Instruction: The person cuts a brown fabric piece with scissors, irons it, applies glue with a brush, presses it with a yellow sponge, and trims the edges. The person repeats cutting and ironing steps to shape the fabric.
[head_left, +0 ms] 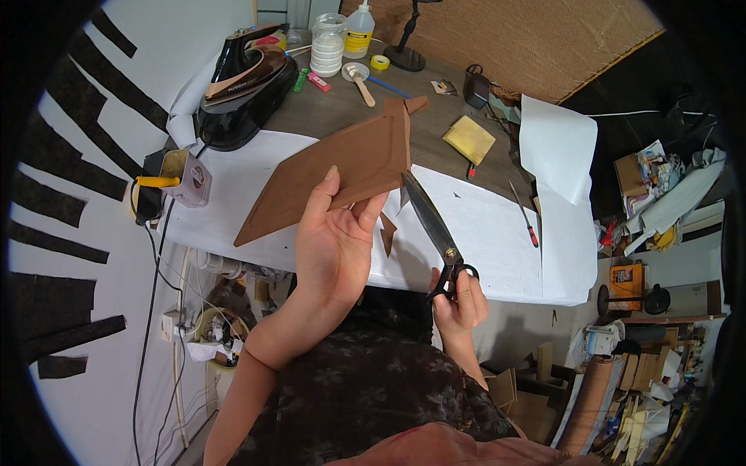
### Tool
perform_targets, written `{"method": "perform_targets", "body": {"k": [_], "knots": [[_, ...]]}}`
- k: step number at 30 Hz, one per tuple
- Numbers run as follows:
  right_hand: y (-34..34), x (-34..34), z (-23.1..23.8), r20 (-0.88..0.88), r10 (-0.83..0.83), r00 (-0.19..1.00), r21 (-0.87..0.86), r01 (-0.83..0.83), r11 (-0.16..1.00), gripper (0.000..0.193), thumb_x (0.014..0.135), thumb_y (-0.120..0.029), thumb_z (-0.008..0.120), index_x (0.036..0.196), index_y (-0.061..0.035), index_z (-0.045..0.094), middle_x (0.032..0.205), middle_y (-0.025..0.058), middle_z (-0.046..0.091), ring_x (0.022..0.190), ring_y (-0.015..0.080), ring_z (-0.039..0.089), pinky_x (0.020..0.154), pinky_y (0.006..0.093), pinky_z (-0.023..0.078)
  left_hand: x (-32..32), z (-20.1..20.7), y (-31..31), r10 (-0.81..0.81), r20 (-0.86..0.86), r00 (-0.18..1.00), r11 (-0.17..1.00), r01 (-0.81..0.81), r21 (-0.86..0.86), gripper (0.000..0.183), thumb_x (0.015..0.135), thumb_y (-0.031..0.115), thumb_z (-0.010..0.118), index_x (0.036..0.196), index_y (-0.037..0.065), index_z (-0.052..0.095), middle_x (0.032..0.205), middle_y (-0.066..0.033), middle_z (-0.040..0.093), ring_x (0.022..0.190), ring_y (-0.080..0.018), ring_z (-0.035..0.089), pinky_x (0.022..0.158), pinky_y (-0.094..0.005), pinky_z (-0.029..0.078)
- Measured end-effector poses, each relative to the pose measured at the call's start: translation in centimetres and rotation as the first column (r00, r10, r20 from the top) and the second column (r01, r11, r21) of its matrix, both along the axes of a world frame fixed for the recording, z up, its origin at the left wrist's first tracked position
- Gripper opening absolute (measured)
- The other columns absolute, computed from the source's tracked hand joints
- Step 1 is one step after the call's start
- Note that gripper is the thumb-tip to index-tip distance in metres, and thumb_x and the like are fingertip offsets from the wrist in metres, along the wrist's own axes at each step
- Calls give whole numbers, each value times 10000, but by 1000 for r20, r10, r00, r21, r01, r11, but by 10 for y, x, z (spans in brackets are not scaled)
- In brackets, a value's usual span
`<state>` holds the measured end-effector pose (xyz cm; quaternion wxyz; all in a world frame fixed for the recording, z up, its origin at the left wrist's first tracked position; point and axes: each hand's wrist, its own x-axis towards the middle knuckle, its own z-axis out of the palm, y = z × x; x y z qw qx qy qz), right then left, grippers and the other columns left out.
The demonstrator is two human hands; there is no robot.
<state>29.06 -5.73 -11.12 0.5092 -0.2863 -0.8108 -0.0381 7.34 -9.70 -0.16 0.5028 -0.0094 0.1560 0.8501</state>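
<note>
My left hand [334, 233] grips a flat brown panel [318, 163] by its near edge, thumb on top and fingers underneath. The panel is held tilted above the table, with folded strips along its right side and a loose flap at its upper right corner. In my right hand [464, 304] is a pair of black-handled scissors [430, 217], fingers in the loops. The blades look nearly closed, their tips touching or just beside the panel's lower right corner. A small pointed brown scrap [388, 233] shows below that corner, beside my left fingers.
White paper [482, 256] covers the table's near part. An iron [249, 78] on its base and a pink container [186, 179] stand left. Farther back are a white jar [329, 46], a bottle [358, 33] and a brush [361, 87]. Rightward lie a yellow sponge [469, 140] and a red-handled pointed tool [528, 221].
</note>
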Motion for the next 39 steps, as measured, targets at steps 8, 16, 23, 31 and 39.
{"method": "perform_targets", "body": {"k": [8, 16, 23, 31, 39], "knots": [[-2, -3, -1, -61, -42, 997, -68, 38, 997, 446, 622, -71, 831, 1002, 67, 642, 673, 112, 593, 500, 208, 550, 449, 270, 443, -1, 0, 0, 7, 4, 1000, 1000, -7, -14, 304, 985, 177, 495, 1221, -15, 488, 1259, -114, 561, 1192, -228, 534, 1085, -381, 413], [0, -4, 6, -7, -31, 999, 12, 31, 999, 454, 592, -43, 821, 992, 70, 639, 647, 103, 574, 479, 196, 523, 440, 267, 428, -1, -1, -1, 4, 33, 999, 1000, -5, 3, 299, 979, 156, 500, 1209, -34, 486, 1250, -135, 564, 1184, -235, 540, 1075, -375, 426], [-1, -6, 6, -38, -10, 999, 3, 10, 1000, 430, 607, -22, 806, 991, 77, 638, 683, 126, 596, 498, 214, 535, 449, 269, 439, -1, 0, -3, -9, 56, 998, 1000, 7, 27, 283, 976, 133, 498, 1184, -58, 494, 1237, -161, 575, 1186, -243, 547, 1046, -347, 457], [-2, -6, 7, -22, -16, 1000, 4, 16, 1000, 414, 622, -17, 798, 992, 75, 639, 691, 128, 600, 509, 218, 547, 456, 268, 445, -2, 0, -3, -6, 65, 998, 999, 4, 37, 281, 975, 127, 498, 1186, -59, 488, 1241, -164, 568, 1190, -245, 545, 1050, -350, 455], [-3, -5, 8, -8, -11, 1000, -18, 11, 1000, 387, 657, -29, 777, 1003, 77, 639, 688, 125, 596, 506, 216, 544, 463, 267, 448, -2, -1, -2, -9, 75, 997, 999, 6, 42, 284, 978, 126, 491, 1189, -64, 483, 1243, -171, 564, 1193, -253, 542, 1057, -355, 451]]}}
